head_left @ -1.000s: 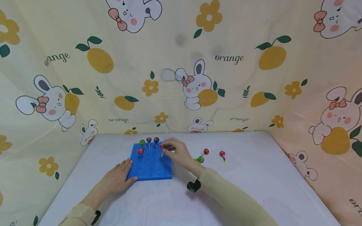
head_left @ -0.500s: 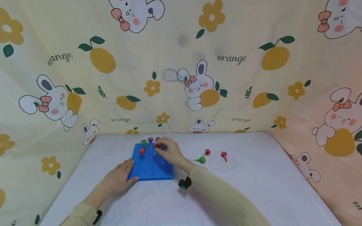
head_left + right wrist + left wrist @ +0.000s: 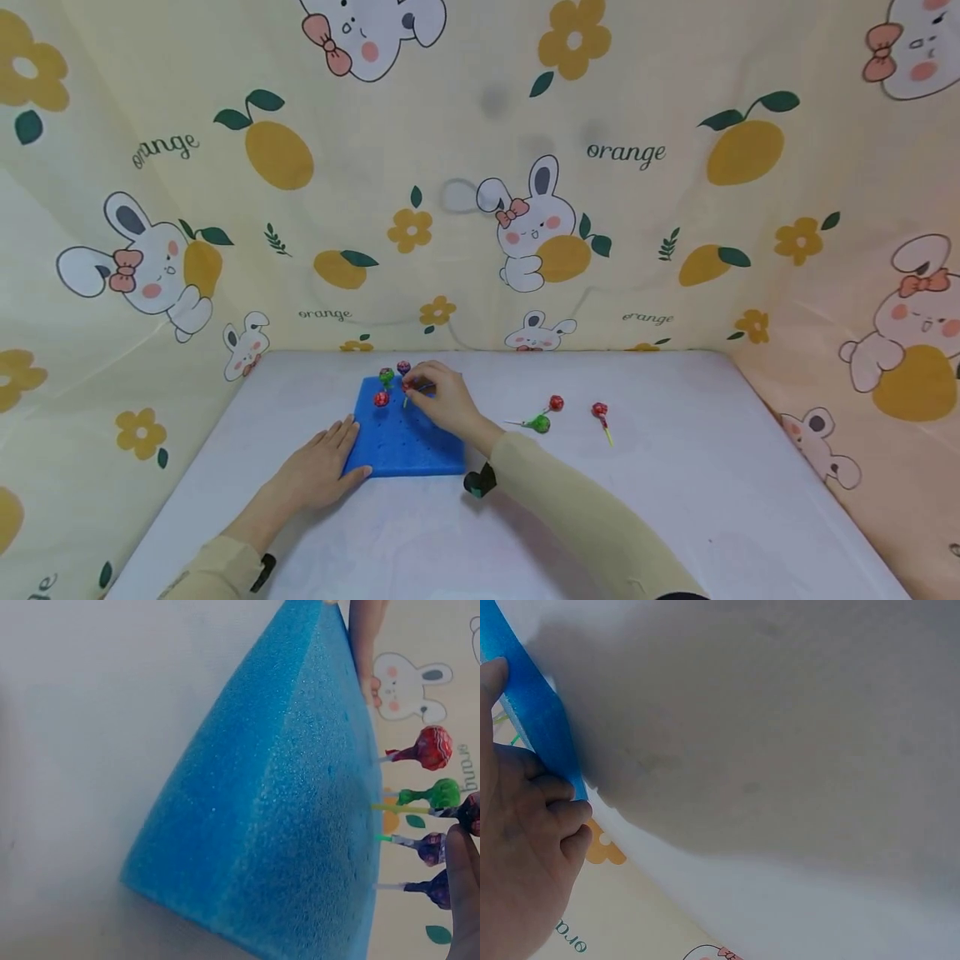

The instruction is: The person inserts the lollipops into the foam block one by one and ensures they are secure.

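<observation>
Toward the board's (image 3: pixel 435 454) twelve o'clock, right hand's (image 3: pixel 446 404) grip narrowly pinches a probably light lollipop (image 3: pixel 445 812), best held by its head; left hand (image 3: pixel 318 467) lies straight-fingered.

The right grip (image 3: pixel 463 892) touches one lollipop (image 3: pixel 445 812), four others (image 3: pixel 433 748) standing in blue foam (image 3: pixel 225 780)
</observation>
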The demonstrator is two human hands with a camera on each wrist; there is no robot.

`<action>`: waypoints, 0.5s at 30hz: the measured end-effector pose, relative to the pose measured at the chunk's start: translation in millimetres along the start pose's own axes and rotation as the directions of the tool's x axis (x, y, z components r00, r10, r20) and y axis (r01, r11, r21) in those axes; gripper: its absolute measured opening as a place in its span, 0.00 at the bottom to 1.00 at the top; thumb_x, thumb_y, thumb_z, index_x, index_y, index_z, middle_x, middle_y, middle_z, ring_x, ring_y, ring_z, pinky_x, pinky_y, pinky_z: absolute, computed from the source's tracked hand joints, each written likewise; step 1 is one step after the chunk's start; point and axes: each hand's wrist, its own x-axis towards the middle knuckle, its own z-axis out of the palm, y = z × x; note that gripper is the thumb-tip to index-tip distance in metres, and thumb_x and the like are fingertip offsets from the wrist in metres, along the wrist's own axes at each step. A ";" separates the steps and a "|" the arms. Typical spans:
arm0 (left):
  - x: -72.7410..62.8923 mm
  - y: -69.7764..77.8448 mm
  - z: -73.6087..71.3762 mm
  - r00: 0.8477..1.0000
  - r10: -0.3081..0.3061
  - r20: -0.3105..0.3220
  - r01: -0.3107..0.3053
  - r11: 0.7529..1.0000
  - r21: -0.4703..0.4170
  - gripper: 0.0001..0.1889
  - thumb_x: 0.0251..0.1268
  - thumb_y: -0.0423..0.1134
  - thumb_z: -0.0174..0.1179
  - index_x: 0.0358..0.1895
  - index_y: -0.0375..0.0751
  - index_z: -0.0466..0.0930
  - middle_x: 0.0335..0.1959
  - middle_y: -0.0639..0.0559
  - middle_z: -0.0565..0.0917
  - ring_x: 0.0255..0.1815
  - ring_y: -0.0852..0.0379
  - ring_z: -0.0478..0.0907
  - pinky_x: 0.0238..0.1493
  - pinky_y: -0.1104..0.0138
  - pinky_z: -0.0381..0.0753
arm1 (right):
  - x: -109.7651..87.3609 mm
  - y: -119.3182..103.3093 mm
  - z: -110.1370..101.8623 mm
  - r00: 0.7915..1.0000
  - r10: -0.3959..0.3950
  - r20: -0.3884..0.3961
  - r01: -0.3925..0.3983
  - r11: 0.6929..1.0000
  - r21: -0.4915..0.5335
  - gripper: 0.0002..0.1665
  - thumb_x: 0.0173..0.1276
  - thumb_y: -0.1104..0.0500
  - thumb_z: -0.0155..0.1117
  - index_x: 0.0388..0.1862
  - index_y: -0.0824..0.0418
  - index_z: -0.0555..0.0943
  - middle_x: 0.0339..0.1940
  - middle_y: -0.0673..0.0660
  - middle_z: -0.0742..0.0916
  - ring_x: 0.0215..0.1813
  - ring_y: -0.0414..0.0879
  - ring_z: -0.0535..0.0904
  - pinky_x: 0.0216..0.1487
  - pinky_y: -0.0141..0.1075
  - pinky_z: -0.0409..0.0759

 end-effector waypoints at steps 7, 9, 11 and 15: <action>0.9 2.5 -3.9 1.000 -0.005 0.017 0.005 1.000 0.004 0.45 0.77 0.61 0.55 0.79 0.24 0.57 0.80 0.27 0.58 0.80 0.29 0.58 0.77 0.38 0.61 | 2.8 -2.6 0.4 1.000 -0.003 -0.009 0.003 1.000 -0.006 0.10 0.76 0.62 0.68 0.54 0.58 0.87 0.56 0.53 0.85 0.54 0.42 0.84 0.54 0.28 0.84; 0.8 3.0 -5.0 1.000 -0.005 0.018 0.005 1.000 0.007 0.45 0.77 0.61 0.55 0.78 0.24 0.58 0.80 0.26 0.58 0.80 0.29 0.58 0.77 0.39 0.61 | 4.0 -2.9 1.1 1.000 -0.007 -0.007 0.007 1.000 -0.009 0.10 0.76 0.61 0.68 0.54 0.58 0.87 0.56 0.53 0.85 0.54 0.41 0.84 0.54 0.27 0.84; 0.4 3.6 -6.0 1.000 -0.005 0.017 0.004 1.000 0.008 0.45 0.77 0.61 0.55 0.78 0.23 0.58 0.80 0.26 0.59 0.80 0.29 0.58 0.77 0.39 0.62 | 5.1 -2.8 2.1 1.000 -0.012 -0.002 0.011 1.000 -0.011 0.10 0.76 0.61 0.68 0.54 0.58 0.87 0.56 0.53 0.85 0.53 0.41 0.84 0.54 0.28 0.84; -1.1 4.9 -6.9 1.000 0.001 0.017 -0.001 1.000 -0.002 0.45 0.77 0.61 0.56 0.77 0.22 0.59 0.79 0.26 0.60 0.79 0.28 0.59 0.77 0.39 0.63 | 6.2 -0.4 4.9 1.000 0.005 0.016 -0.005 1.000 -0.027 0.11 0.76 0.61 0.68 0.54 0.56 0.87 0.56 0.51 0.85 0.53 0.39 0.84 0.54 0.27 0.84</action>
